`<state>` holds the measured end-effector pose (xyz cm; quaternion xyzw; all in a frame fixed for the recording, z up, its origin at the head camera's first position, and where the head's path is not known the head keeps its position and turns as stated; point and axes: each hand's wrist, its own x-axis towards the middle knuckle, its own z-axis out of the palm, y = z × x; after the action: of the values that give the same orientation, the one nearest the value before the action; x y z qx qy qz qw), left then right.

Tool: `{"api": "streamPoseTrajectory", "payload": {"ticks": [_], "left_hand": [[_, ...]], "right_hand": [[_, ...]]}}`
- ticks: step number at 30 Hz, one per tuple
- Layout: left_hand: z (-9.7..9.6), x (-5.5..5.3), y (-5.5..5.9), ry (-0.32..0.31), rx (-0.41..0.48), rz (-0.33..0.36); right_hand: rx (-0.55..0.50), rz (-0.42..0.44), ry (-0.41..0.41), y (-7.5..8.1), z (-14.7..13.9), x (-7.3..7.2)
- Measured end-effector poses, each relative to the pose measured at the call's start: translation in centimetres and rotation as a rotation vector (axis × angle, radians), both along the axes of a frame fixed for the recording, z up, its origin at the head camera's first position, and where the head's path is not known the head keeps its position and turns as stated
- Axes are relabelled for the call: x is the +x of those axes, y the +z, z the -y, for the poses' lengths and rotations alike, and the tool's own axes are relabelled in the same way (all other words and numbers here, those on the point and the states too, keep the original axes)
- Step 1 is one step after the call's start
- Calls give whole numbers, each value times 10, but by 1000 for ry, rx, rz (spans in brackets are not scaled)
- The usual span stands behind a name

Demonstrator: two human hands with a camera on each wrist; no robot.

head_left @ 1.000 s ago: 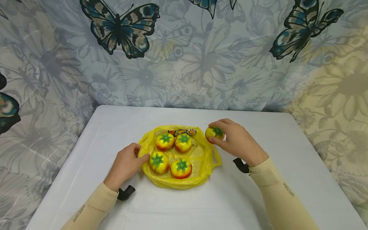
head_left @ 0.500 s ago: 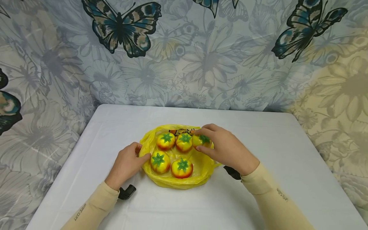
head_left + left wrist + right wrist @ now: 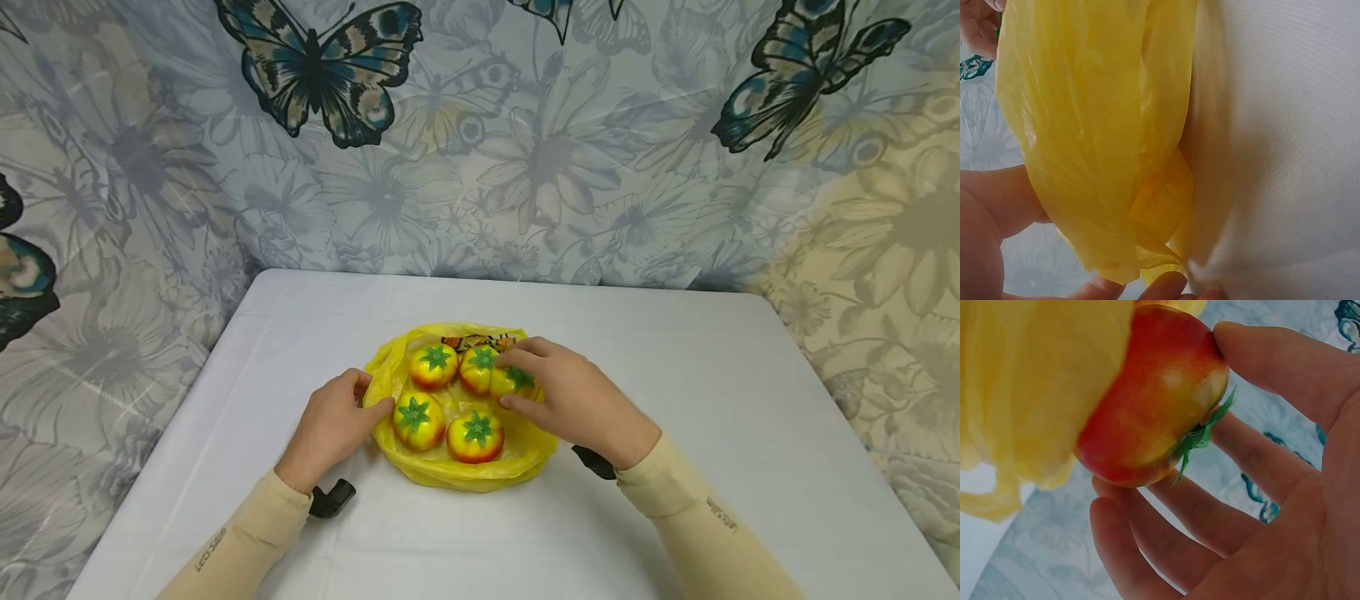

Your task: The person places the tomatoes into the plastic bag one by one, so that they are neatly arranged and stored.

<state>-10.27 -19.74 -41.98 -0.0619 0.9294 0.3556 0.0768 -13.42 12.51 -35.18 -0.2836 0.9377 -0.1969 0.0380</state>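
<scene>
A yellow plastic bag (image 3: 525, 433) lies spread with its mouth facing up on the white table. Inside it sit several red-and-yellow tomatoes with green star-shaped tops, among them a front tomato (image 3: 476, 437) and a left one, the near-left tomato (image 3: 418, 422). My left hand (image 3: 330, 429) holds the bag's left rim between thumb and fingers; in the left wrist view the yellow plastic (image 3: 1097, 125) hides part of that grip. Over the bag's right side, my right hand (image 3: 573, 396) grips another tomato (image 3: 1154, 394) between thumb and fingertips, beside the back tomatoes.
The white-covered table (image 3: 675, 358) extends around the bag on every side. Behind it hangs a floral cloth backdrop (image 3: 525, 183) with butterflies. A dark printed patch (image 3: 480, 342) shows at the bag's back rim.
My right hand has carried its tomato leftward from outside the bag's right rim to over the bag's inside, up against the back tomatoes. The left hand has stayed at the rim.
</scene>
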Motion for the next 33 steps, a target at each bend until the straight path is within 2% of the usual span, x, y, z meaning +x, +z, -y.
{"api": "streamPoseTrajectory", "payload": {"ticks": [11,33], "left_hand": [[0,0,-1,3,-10,4],[1,-2,-1,3,2,2]], "right_hand": [[17,-3,8,-15,1,0],[43,23,6,-29,1,-2]]}}
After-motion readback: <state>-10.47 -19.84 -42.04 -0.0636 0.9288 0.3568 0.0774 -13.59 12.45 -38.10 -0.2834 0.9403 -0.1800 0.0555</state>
